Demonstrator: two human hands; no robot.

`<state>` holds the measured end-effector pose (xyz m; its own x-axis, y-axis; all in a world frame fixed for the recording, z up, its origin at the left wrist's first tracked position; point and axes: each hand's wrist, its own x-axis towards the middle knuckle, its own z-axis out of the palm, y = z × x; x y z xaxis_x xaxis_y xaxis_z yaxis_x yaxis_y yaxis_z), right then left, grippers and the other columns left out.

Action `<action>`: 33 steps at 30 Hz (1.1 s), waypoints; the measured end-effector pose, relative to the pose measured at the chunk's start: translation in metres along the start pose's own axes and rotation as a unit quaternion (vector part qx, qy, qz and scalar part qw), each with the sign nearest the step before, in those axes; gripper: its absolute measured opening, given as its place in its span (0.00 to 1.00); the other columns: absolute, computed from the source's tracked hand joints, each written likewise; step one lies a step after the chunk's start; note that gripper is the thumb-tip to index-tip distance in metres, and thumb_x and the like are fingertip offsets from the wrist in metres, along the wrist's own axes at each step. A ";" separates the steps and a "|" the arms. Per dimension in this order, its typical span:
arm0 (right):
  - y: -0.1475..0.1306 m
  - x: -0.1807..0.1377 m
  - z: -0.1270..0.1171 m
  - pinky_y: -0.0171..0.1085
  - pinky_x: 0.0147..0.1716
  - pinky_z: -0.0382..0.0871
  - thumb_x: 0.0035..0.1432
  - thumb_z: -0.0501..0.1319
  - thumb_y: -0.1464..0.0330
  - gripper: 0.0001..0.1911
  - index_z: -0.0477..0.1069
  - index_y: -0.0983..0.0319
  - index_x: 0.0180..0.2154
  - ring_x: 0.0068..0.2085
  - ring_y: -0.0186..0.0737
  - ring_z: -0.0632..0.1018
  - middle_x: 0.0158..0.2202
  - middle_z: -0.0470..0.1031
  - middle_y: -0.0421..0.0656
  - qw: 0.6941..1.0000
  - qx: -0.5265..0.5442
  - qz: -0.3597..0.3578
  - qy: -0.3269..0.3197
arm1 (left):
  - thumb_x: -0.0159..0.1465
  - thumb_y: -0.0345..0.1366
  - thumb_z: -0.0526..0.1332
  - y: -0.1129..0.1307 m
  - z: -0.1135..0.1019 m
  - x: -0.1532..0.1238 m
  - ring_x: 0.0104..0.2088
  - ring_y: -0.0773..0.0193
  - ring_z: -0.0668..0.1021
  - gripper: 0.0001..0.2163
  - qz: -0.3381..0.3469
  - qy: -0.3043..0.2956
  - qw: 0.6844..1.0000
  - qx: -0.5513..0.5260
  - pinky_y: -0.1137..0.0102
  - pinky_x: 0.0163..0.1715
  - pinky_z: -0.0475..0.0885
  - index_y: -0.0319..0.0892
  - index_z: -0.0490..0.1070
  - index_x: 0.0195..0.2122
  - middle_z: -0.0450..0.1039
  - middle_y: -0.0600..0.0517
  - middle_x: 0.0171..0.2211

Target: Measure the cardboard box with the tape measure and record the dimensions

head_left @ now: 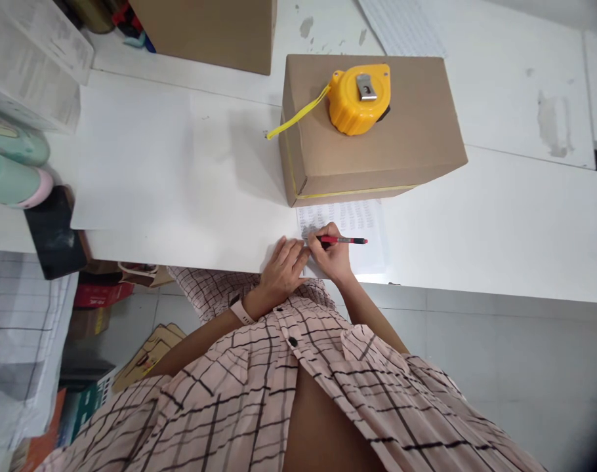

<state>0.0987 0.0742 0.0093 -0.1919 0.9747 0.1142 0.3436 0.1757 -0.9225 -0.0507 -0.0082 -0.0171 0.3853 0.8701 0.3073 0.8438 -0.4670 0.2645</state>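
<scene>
My right hand [333, 257] grips a red and black pen [345, 240], its tip on a sheet of paper [360, 226] with rows of writing. Fingers stretched out, my left hand [283, 263] lies flat at the sheet's left edge. Just beyond the hands stands a closed cardboard box [411, 124], covering the top of the sheet. A yellow tape measure [357, 98] rests on the box, its strap hanging past the left edge. A thin yellow band runs along the box's lower edges.
Another cardboard box [214, 33] stands at the back. To the left lie a blank white sheet [131, 157] and a black phone [57, 233] over the table's front edge. A green and pink cup [13, 180] is beside the phone. A printed sheet [404, 26] lies at the back.
</scene>
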 end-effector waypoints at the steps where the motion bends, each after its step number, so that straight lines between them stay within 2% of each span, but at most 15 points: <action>1: 0.000 0.000 0.000 0.37 0.28 0.64 0.62 0.62 0.65 0.11 0.62 0.57 0.30 0.26 0.32 0.67 0.24 0.64 0.34 1.000 -0.001 -0.003 -0.001 | 0.73 0.53 0.50 0.000 0.000 0.000 0.63 0.42 0.72 0.31 0.004 0.008 1.000 0.003 0.44 0.67 0.63 0.29 0.66 0.63 0.72 0.31 0.59; 4: 0.000 0.000 0.000 0.37 0.28 0.64 0.61 0.62 0.66 0.11 0.61 0.57 0.28 0.26 0.32 0.67 0.24 0.63 0.34 1.000 -0.002 -0.009 -0.003 | 0.73 0.53 0.50 -0.001 0.000 0.001 0.61 0.42 0.73 0.31 0.013 0.028 1.000 0.007 0.44 0.66 0.63 0.28 0.66 0.62 0.73 0.30 0.57; 10: -0.001 0.000 0.000 0.36 0.27 0.63 0.61 0.62 0.66 0.11 0.61 0.57 0.29 0.26 0.32 0.66 0.23 0.63 0.33 1.000 0.000 0.008 0.010 | 0.73 0.54 0.49 -0.001 0.000 0.000 0.64 0.43 0.71 0.32 -0.005 -0.009 1.000 -0.012 0.43 0.67 0.61 0.30 0.65 0.64 0.71 0.31 0.60; 24: -0.001 0.000 0.000 0.36 0.28 0.64 0.60 0.62 0.67 0.11 0.61 0.57 0.28 0.26 0.32 0.66 0.23 0.63 0.33 1.000 0.011 0.010 0.011 | 0.73 0.53 0.48 0.000 -0.002 0.002 0.62 0.43 0.73 0.32 0.006 0.013 1.000 0.010 0.45 0.67 0.62 0.28 0.66 0.63 0.73 0.31 0.57; 29: -0.003 0.000 -0.001 0.37 0.29 0.64 0.60 0.62 0.67 0.11 0.61 0.57 0.29 0.27 0.32 0.67 0.24 0.63 0.34 1.000 0.011 0.006 0.009 | 0.73 0.54 0.49 0.000 -0.001 0.001 0.64 0.43 0.71 0.32 -0.003 -0.014 1.000 -0.002 0.44 0.67 0.62 0.31 0.64 0.64 0.72 0.31 0.60; 33: -0.002 0.001 -0.001 0.37 0.28 0.63 0.60 0.62 0.67 0.11 0.61 0.57 0.29 0.26 0.32 0.66 0.24 0.63 0.34 1.000 0.001 0.000 0.008 | 0.73 0.54 0.48 0.000 -0.002 0.001 0.64 0.43 0.71 0.32 -0.001 -0.008 1.000 -0.002 0.44 0.67 0.61 0.30 0.64 0.64 0.72 0.31 0.59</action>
<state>0.0985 0.0751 0.0118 -0.1772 0.9767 0.1207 0.3410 0.1760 -0.9234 -0.0511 -0.0072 -0.0154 0.3887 0.8737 0.2925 0.8434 -0.4652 0.2689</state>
